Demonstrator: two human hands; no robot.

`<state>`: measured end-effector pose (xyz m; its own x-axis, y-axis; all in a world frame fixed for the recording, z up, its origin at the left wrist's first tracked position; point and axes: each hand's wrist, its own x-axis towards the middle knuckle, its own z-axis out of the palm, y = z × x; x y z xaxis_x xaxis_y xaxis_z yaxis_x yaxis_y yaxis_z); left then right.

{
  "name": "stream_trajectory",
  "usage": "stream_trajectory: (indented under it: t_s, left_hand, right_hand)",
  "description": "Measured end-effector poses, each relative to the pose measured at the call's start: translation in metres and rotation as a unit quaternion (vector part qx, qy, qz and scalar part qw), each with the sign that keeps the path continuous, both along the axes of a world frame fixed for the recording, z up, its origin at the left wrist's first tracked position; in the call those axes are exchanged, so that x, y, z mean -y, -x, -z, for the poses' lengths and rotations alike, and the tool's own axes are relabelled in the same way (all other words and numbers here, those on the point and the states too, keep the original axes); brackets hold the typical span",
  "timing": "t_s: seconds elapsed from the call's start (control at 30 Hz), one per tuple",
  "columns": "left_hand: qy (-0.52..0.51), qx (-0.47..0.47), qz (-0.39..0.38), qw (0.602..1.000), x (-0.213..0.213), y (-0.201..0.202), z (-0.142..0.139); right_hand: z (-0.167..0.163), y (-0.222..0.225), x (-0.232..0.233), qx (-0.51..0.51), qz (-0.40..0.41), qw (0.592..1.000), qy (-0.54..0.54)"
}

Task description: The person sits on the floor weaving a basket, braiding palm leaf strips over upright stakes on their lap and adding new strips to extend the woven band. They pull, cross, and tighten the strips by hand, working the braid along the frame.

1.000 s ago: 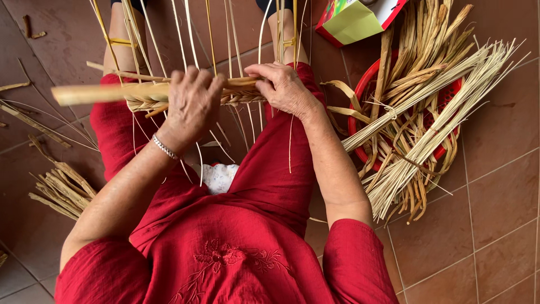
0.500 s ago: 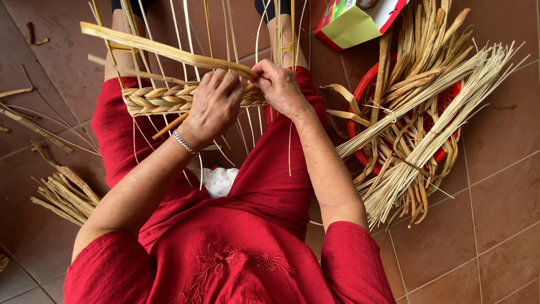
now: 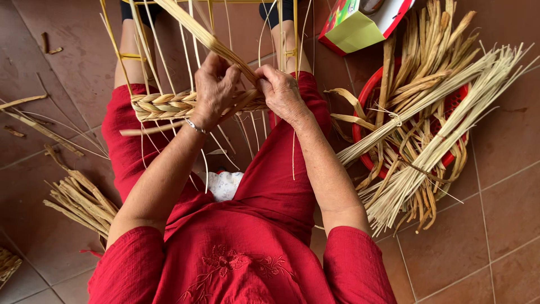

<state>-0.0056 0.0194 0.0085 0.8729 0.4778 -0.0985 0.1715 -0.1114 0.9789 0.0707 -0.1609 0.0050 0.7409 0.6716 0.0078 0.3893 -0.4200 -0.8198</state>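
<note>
Left hand [image 3: 216, 90] and right hand [image 3: 281, 90] closed on straw strand [image 3: 202, 36], above woven band [image 3: 163, 106]

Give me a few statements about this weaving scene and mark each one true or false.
1. Both hands, the left hand and the right hand, are on the woven band. True.
2. The red basin of straw sits to the person's left. False: it is on their right.
3. The person wears blue sleeves. False: the sleeves are red.
4. A bracelet is on the left wrist. True.
5. A loose straw bundle lies on the tiled floor. True.
</note>
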Motion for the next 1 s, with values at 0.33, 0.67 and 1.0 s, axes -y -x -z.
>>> stream_trajectory:
  t_s: [0.33, 0.67, 1.0]
  left_hand:
    - [0.254, 0.031, 0.009, 0.967, 0.010, 0.057, -0.037]
    - [0.450, 0.062, -0.008, 0.891, 0.004, 0.051, -0.063]
    - [-0.469, -0.006, 0.158, 0.869, -0.052, 0.042, -0.061]
  right_hand:
    - [0.011, 0.009, -0.028, 0.201, 0.033, 0.979, 0.007]
    - [0.016, 0.005, -0.023, 0.174, 0.060, 0.983, 0.009]
    - [-0.018, 0.004, -0.009, 0.108, -0.027, 0.994, -0.018]
